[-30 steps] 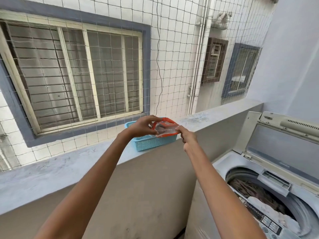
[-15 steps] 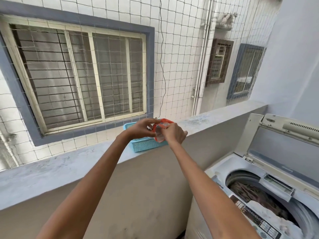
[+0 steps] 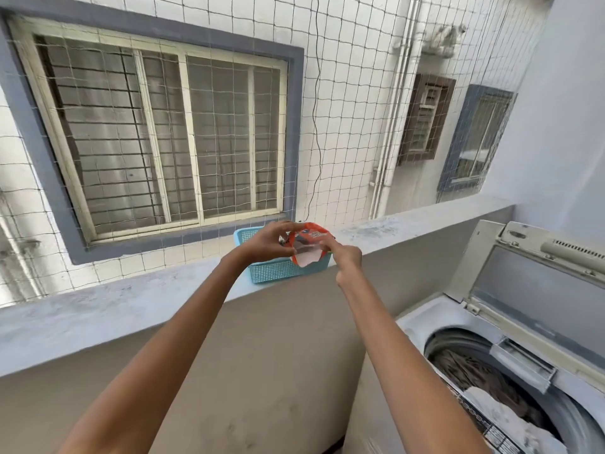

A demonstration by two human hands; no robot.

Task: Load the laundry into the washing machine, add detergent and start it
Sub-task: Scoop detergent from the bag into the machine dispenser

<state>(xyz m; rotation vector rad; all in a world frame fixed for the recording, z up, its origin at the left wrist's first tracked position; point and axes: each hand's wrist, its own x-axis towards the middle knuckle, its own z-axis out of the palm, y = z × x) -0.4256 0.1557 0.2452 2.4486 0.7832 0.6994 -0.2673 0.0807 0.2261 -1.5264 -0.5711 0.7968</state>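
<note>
Reaching forward over the grey ledge (image 3: 98,309), both bare arms are stretching out and converging on an orange detergent pouch (image 3: 309,245), which is being held up above a blue plastic basket (image 3: 281,271) sitting on that ledge. The left hand (image 3: 266,245) is curling round the pouch's left edge, thumb and fingers bent and pinching the top rim near its opening. The right hand (image 3: 347,258) is coming in from the other side with the wrist bent downward; its fingers are pinching the pouch's right edge, the knuckles facing the camera. Between the two hands the pouch's mouth is gaping, showing a pale inside surface. Whether any powder is lying inside cannot be told.

The left forearm is rising from the bottom left corner, the right forearm from the bottom middle, both nearly straight at the elbow.

The washing machine (image 3: 425,326) is standing at the lower right, well apart from the hands, with its lid (image 3: 537,280) tilted up and back. Laundry (image 3: 491,398) is lying in the drum, dark cloth behind and a white piece in front.

Behind the ledge a mesh net (image 3: 343,93) is hanging across the opening, and beyond it a tiled wall is showing a barred window (image 3: 163,136) in a grey frame.
</note>
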